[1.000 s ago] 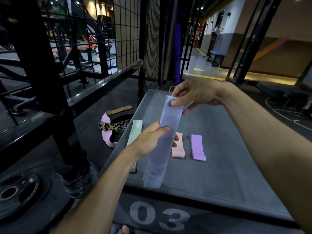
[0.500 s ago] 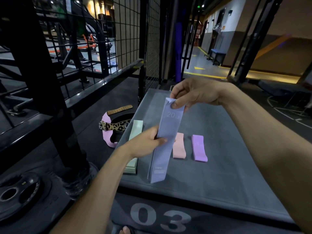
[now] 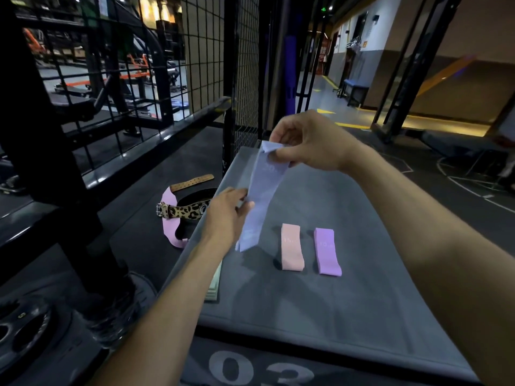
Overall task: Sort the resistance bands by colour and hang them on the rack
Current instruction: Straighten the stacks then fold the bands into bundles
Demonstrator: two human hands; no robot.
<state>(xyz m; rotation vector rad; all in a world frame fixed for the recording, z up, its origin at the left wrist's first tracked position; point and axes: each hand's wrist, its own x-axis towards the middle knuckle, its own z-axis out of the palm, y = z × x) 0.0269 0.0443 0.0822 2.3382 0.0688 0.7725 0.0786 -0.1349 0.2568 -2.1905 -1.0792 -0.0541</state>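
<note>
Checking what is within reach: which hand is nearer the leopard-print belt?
Left. The left hand hovers just right of the leopard-print belt; the right hand is raised farther right, pinching the lavender fabric band.

A commercial gym. Evidence: a black steel rack upright with wire-mesh panels, a weight plate on rubber flooring, orange-framed exercise machines beyond the mesh, a grey padded box marked "03", a leopard-print lifting belt, and painted floor lines.

A leopard-print belt lies beside a grey box.
</note>
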